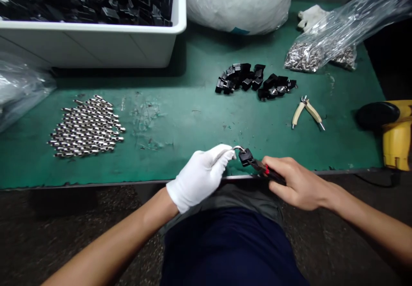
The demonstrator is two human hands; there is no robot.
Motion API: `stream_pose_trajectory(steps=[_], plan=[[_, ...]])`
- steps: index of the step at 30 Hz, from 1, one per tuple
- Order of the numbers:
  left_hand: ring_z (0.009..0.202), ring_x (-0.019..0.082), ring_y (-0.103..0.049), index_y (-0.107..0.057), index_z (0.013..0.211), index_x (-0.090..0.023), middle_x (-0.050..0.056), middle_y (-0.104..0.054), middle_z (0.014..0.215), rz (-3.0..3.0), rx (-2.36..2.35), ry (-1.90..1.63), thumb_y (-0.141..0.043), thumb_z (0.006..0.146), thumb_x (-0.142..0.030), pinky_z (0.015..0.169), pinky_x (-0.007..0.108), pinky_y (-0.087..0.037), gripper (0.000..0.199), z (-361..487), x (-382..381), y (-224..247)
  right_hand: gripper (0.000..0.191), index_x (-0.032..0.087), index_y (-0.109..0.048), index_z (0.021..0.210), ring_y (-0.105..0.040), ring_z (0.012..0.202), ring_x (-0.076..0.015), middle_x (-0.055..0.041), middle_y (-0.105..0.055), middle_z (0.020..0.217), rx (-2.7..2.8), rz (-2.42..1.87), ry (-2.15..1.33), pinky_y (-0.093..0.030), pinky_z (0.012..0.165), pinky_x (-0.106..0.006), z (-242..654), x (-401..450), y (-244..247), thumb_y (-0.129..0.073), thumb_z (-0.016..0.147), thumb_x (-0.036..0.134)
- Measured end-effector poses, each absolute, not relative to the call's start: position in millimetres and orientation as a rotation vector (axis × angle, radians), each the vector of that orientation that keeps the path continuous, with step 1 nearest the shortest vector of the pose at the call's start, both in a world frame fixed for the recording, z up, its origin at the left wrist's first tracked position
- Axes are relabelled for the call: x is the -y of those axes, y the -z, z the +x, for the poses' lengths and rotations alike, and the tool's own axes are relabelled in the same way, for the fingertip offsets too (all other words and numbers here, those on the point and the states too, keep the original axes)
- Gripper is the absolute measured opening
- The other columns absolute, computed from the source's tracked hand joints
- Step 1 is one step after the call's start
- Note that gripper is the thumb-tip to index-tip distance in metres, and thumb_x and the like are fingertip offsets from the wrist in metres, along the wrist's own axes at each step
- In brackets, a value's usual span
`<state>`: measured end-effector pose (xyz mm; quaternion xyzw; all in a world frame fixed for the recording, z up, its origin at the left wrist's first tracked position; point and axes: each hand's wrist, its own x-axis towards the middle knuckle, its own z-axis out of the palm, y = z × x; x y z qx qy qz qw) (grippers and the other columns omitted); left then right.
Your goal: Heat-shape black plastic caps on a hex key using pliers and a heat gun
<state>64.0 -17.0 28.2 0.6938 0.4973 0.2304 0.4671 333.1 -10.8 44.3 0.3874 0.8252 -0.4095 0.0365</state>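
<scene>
My left hand, in a white glove, pinches a curved silver metal piece near the front edge of the table. At the other end of that curve sits a small black block. In my bare right hand is a pair of pliers with dark and red handles, its jaws at the black block. Whether the jaws are closed on the block is too small to tell. Similar black parts lie in a pile beyond my hands.
Cream-handled cutters lie open on the green tabletop. Left are rows of silver metal fittings. A white bin of black parts stands behind them. Bagged small metal pieces and a yellow power tool are right.
</scene>
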Motion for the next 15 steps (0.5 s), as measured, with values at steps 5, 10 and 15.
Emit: stream_pose_trajectory(steps=[5,10,15], plan=[[0.074,0.012,-0.055,-0.063,0.098,-0.021,-0.003,-0.065,0.086,1.54,-1.236,-0.604,-0.037,0.106,-0.034,0.075,0.024,-0.042,0.03,68.9,27.2,-28.8,0.011,0.024,-0.035,0.086,-0.04,0.067,-0.0164,0.004,-0.046,0.077,-2.518,1.203,1.212,-0.032,0.063,-0.031,334.6,13.4,-46.8,-0.045,0.087,0.02],[0.067,0.013,-0.047,-0.059,0.087,-0.021,-0.003,-0.055,0.074,1.333,-1.263,-0.612,-0.039,0.104,-0.034,0.067,0.025,-0.041,0.03,74.7,36.9,-28.7,0.012,0.023,-0.042,0.09,-0.043,0.07,-0.0188,0.0018,-0.05,0.081,-2.528,1.259,1.009,-0.031,0.066,-0.033,335.2,13.6,-54.5,-0.051,0.085,0.017],[0.052,0.011,-0.033,-0.056,0.086,-0.022,-0.006,-0.039,0.06,1.017,-1.276,-0.675,-0.044,0.102,-0.041,0.048,0.023,-0.03,0.028,83.2,48.4,-33.8,0.013,0.023,-0.044,0.092,-0.048,0.076,-0.0215,-0.0004,-0.053,0.085,-2.573,1.299,0.828,-0.032,0.068,-0.034,333.4,18.5,-59.1,-0.052,0.084,0.018]])
